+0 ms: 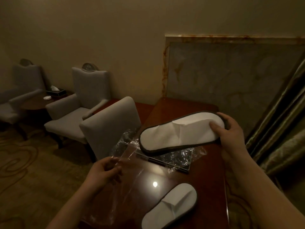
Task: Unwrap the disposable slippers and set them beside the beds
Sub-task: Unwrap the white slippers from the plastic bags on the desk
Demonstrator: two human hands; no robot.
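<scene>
Slippers look feather-light and floppy. Right hand pinches one slipper at its toe end above the table; second slipper lies on the table's near end. Left hand grips slick, crinkly wrapper.

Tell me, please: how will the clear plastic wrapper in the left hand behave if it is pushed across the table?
The clear plastic wrapper is probably floppy and very light: it hangs creased from the left hand. It may crumple rather than slide on the glossy table.
</scene>
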